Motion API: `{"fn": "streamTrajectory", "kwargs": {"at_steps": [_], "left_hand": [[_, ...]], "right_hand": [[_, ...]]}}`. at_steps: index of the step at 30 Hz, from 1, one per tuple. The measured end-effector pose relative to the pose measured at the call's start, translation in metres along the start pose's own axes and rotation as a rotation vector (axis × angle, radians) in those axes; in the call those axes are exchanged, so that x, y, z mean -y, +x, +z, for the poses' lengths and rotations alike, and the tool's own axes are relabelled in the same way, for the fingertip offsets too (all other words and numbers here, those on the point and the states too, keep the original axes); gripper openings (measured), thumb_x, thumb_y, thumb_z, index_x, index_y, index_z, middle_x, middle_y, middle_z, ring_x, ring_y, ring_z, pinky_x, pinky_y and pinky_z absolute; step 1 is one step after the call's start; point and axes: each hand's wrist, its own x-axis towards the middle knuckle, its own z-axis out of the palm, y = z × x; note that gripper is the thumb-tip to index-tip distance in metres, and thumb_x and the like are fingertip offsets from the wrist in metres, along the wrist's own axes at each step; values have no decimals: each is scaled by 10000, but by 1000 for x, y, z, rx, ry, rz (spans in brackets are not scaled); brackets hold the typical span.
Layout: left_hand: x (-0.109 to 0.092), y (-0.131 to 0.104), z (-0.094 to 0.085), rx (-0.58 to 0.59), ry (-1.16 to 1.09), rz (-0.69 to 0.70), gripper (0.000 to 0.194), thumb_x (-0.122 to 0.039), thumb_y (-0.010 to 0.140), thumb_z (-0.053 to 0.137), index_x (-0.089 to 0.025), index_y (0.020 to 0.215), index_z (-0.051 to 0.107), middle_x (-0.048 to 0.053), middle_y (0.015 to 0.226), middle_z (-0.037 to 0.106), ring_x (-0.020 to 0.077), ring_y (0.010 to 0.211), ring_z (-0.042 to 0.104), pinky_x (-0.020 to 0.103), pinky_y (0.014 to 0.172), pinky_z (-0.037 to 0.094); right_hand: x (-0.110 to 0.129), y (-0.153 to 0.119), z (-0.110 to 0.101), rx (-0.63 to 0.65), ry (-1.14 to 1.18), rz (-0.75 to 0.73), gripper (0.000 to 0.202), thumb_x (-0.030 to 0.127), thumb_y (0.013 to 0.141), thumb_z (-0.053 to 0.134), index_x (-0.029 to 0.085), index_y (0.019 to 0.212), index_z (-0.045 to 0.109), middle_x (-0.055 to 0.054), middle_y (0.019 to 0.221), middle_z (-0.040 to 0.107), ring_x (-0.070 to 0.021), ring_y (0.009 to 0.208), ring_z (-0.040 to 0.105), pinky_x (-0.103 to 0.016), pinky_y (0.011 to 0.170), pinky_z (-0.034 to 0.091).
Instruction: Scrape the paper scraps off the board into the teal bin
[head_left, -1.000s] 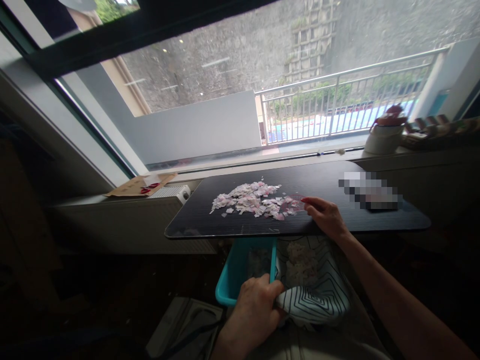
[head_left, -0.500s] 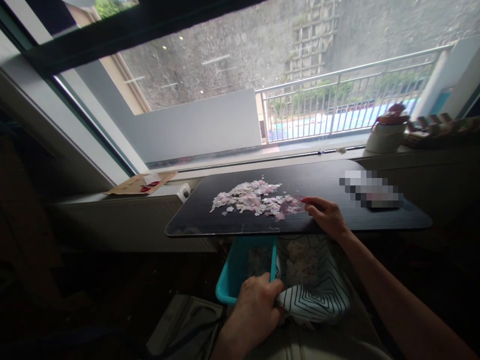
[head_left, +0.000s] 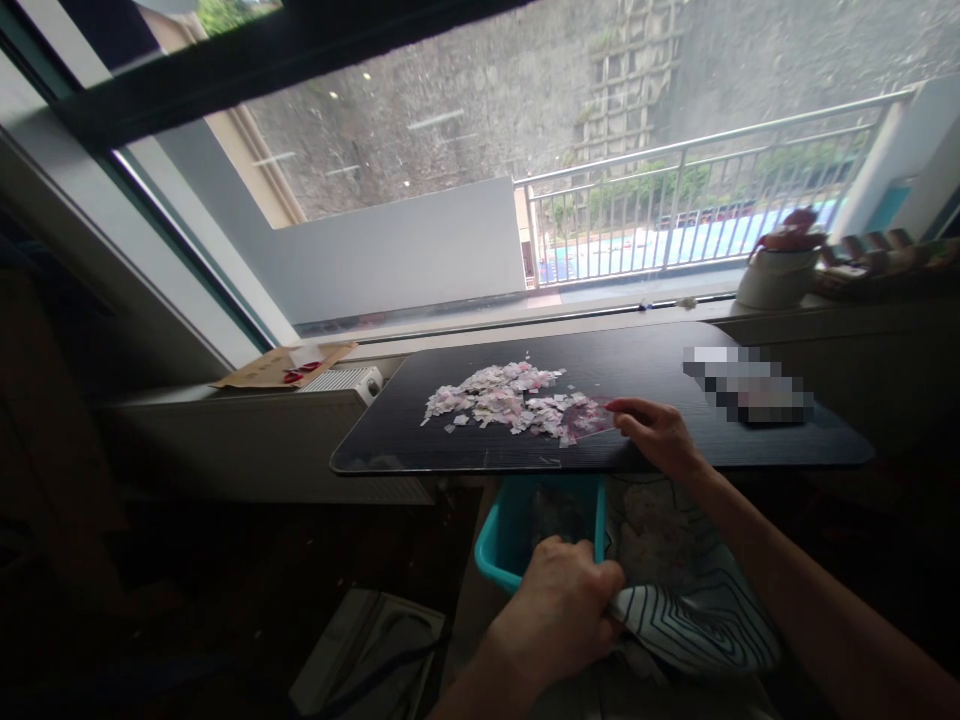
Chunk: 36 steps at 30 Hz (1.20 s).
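**Pinching a clear sheet (head_left: 589,415) beside a heap of paper scraps (head_left: 491,395)**

The person's right hand (head_left: 651,430) is nearly closed, thumb and fingertips pinching one edge of the pink-tinted sheet. The sheet is over the table (head_left: 397,445), just left of that hand, and its far part meets the scraps, which spread further left. The left hand (head_left: 566,605), below the table's edge, is fisted on a corner of the line-patterned cloth (head_left: 697,630); whether it also grips the turquoise basket (head_left: 495,560) just beyond it cannot be told.

For good control, the right hand would best hold the sheet low, with light, even pressure, so that scraps neither scatter nor slip underneath. The left hand should hold the cloth level, since pieces lying on it could spill.

Counted: one sheet, one table, one cloth, one basket; two groups of scraps, the heap left of the right hand and a smaller batch (head_left: 651,530) on the cloth, between the hands. Single pieces are too many to count.
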Motion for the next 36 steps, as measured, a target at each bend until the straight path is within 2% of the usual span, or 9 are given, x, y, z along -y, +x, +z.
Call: {"fn": "streamTrajectory", "kwargs": {"at_steps": [5, 14, 19, 24, 30, 36], "left_hand": [[-6, 7, -3, 1, 33, 47, 129, -332, 761, 614, -204, 769, 606, 27, 741, 612, 205, 677, 587, 304, 662, 430], [-13, 15, -6, 8, 10, 97, 162, -333, 765, 621, -178, 801, 655, 57, 720, 634, 228, 677, 609, 326, 652, 443], [-16, 20, -5, 15, -32, 107, 171, -317, 775, 609, -163, 817, 672, 80, 728, 640, 247, 692, 616, 354, 675, 446], [-17, 20, -6, 30, -34, 108, 180, -325, 777, 610, -164, 824, 675, 78, 726, 642, 246, 686, 620, 341, 653, 445], [-17, 20, -6, 24, 9, 112, 170, -331, 761, 619, -179, 824, 664, 57, 734, 643, 229, 689, 617, 318, 659, 446], [-18, 20, -6, 48, 1, 104, 182, -343, 765, 622, -183, 842, 663, 58, 743, 642, 226, 699, 615, 311, 671, 444]], "right_hand": [[5, -3, -9, -57, -12, 22, 325, 333, 698, 579, 132, 905, 729, -35, 658, 668, -139, 566, 548, -258, 529, 427], [12, -13, -10, 74, -128, -127, 270, 317, 747, 566, 165, 894, 735, -53, 825, 726, -170, 696, 633, -277, 653, 497], [11, -12, -10, 59, -180, -183, 276, 334, 775, 554, 182, 927, 727, -47, 833, 724, -163, 658, 620, -288, 635, 507], [13, -15, -10, 117, -199, -171, 250, 303, 770, 560, 186, 912, 729, -41, 835, 727, -163, 679, 633, -280, 659, 507], [11, -13, -8, 88, -197, -206, 290, 352, 790, 554, 176, 947, 723, -49, 857, 724, -165, 685, 627, -285, 655, 507], [12, -18, -12, 121, -140, -131, 250, 321, 754, 579, 188, 896, 735, -43, 831, 735, -185, 719, 657, -297, 684, 526]]}}
